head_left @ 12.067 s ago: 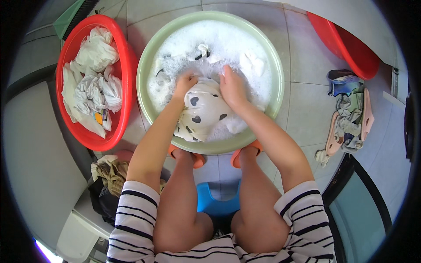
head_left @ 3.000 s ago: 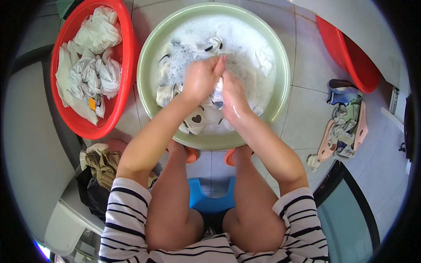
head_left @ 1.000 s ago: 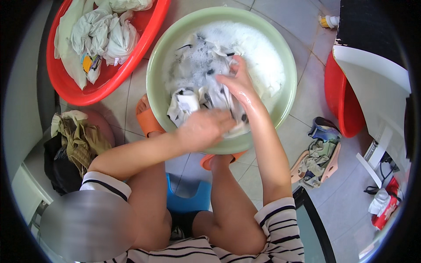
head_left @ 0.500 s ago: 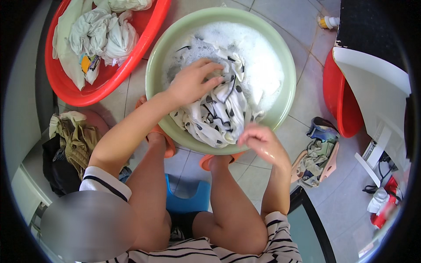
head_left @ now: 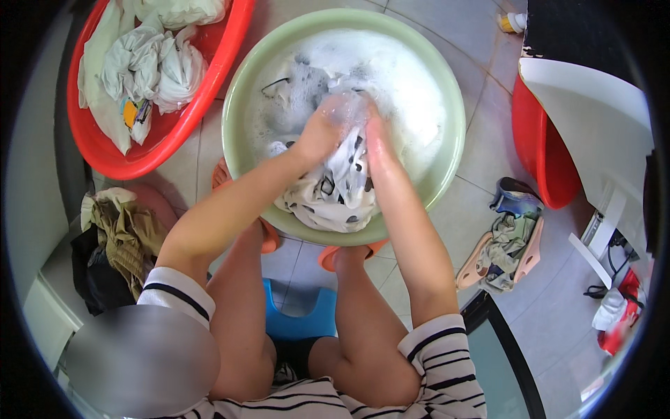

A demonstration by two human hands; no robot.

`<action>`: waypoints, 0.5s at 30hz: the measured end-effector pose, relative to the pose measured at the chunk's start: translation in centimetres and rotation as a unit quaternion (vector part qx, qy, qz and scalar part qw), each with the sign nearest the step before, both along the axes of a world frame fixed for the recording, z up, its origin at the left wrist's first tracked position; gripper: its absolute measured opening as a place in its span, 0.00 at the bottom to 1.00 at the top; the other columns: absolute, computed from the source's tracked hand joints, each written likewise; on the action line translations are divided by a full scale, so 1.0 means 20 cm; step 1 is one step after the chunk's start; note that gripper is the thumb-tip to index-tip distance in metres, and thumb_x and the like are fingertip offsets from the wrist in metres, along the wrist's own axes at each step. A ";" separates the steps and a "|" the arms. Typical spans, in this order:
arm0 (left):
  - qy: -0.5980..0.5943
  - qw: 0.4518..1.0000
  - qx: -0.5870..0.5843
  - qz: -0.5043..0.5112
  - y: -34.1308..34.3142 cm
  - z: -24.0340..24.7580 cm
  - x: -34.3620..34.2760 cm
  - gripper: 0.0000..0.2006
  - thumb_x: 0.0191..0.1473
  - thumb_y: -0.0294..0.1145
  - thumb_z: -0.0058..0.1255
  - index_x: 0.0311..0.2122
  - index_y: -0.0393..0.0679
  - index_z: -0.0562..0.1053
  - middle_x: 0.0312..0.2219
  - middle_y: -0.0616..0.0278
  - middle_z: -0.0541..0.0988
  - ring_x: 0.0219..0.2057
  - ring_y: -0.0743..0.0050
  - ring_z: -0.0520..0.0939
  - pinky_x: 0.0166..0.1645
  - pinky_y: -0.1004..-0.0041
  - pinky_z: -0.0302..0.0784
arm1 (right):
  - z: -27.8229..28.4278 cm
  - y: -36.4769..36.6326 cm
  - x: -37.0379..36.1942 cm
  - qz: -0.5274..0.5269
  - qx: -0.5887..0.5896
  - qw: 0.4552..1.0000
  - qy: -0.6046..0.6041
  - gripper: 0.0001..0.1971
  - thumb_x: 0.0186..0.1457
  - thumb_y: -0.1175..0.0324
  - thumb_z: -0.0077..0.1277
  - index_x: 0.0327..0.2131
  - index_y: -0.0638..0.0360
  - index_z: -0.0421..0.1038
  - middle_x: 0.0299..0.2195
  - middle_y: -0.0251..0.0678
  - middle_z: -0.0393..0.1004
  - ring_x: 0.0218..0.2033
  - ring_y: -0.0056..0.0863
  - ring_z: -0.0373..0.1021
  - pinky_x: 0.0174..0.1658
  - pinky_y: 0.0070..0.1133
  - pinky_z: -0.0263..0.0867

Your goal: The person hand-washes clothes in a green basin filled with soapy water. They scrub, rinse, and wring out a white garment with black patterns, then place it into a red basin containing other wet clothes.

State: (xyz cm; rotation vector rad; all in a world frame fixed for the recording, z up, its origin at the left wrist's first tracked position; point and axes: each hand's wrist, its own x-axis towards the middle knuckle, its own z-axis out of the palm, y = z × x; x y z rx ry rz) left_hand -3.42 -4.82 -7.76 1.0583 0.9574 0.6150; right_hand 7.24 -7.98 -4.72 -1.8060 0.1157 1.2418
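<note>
A white garment with black spots and dark trim [head_left: 328, 199] lies bunched and wet in a pale green basin [head_left: 452, 136] of foamy water. My left hand [head_left: 325, 129] is closed on a sudsy fold of it near the basin's middle. Close beside it, my right hand [head_left: 376, 129] presses against the same fold, thumb side up, its fingers partly hidden by cloth and foam. The garment's lower end is heaped against the near wall of the basin.
A red tub [head_left: 178, 136] of white laundry stands at the far left. Brown and black clothes [head_left: 118, 244] are piled nearer. At right are pink slippers [head_left: 528, 251] with a cloth, and another red tub [head_left: 536, 150]. A blue stool [head_left: 300, 321] is between my legs.
My right hand has moved from the basin's near edge forward into the suds beside my left hand. My left hand has closed on the garment, whose upper part is now gathered between both hands.
</note>
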 end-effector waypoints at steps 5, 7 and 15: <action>0.133 0.945 0.238 -0.180 -0.05 0.42 0.00 0.12 0.48 0.38 0.54 0.38 0.45 0.74 0.27 0.52 0.78 0.29 0.56 0.79 0.35 0.67 0.74 | 0.16 -0.08 0.00 -0.076 0.137 0.973 0.169 0.19 0.58 0.61 0.41 0.45 0.68 0.64 0.40 0.38 0.70 0.37 0.26 0.69 0.37 0.22 0.68; 0.150 0.919 0.298 -0.212 -0.02 0.45 0.00 0.10 0.49 0.40 0.52 0.35 0.48 0.74 0.25 0.54 0.77 0.26 0.54 0.78 0.32 0.65 0.74 | 0.12 -0.12 -0.01 -0.095 0.148 0.955 0.239 0.19 0.58 0.57 0.42 0.42 0.64 0.67 0.38 0.37 0.70 0.35 0.28 0.70 0.36 0.23 0.68; 0.298 0.870 0.320 -0.227 0.22 0.33 -0.06 0.18 0.57 0.46 0.36 0.29 0.46 0.74 0.24 0.52 0.75 0.28 0.50 0.75 0.32 0.60 0.71 | 0.31 -0.17 -0.02 0.010 0.057 0.995 -0.077 0.22 0.60 0.51 0.36 0.38 0.65 0.66 0.29 0.34 0.69 0.28 0.21 0.64 0.34 0.19 0.61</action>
